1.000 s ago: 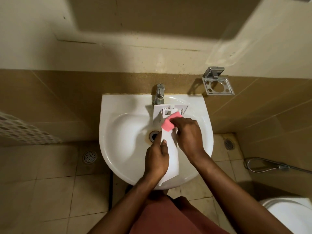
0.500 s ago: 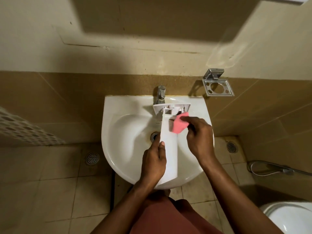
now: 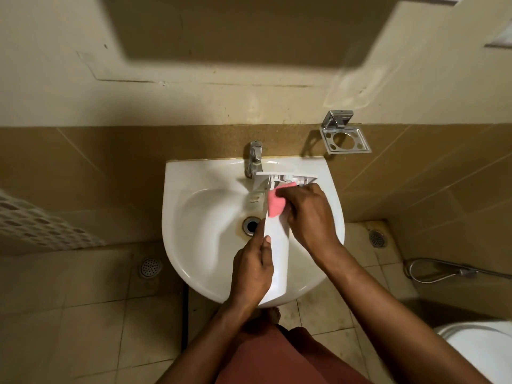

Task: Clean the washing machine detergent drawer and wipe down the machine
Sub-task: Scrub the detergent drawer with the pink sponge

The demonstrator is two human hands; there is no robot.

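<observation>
Location: a tiled bathroom, the view looking down over a white ceramic washbasin [image 3: 199, 217] fixed to the far wall.
Task item: the long white plastic detergent drawer [image 3: 277, 253] lies lengthwise over the basin. Its front panel sits at the far end just below the chrome tap [image 3: 255, 159], and its near end reaches past the basin's near rim.
Left hand: the left hand [image 3: 250, 270] grips the near part of the drawer from the left side, thumb on the top face, and steadies it.
Right hand: the right hand [image 3: 307, 214] is curled round a pink sponge [image 3: 274, 205] and presses it against the far end of the drawer, just behind the front panel.
Water: I cannot tell whether the tap is running, as the area below the spout is blurred.
Surroundings: the round metal drain [image 3: 250, 225] lies just left of the drawer. A chrome wall holder [image 3: 345, 138] is far right, and a white toilet [image 3: 484, 347] is near right.
Work done: the drawer is out of the appliance and at the basin.
Work in hand: judged to be scrubbing the recesses at the drawer's front end.
Work outstanding: finishing the scrub, rinsing, and refitting the drawer. The washing machine is not in view, so its wipe-down appears not yet started.
Progress: assessed as early to middle stage.
</observation>
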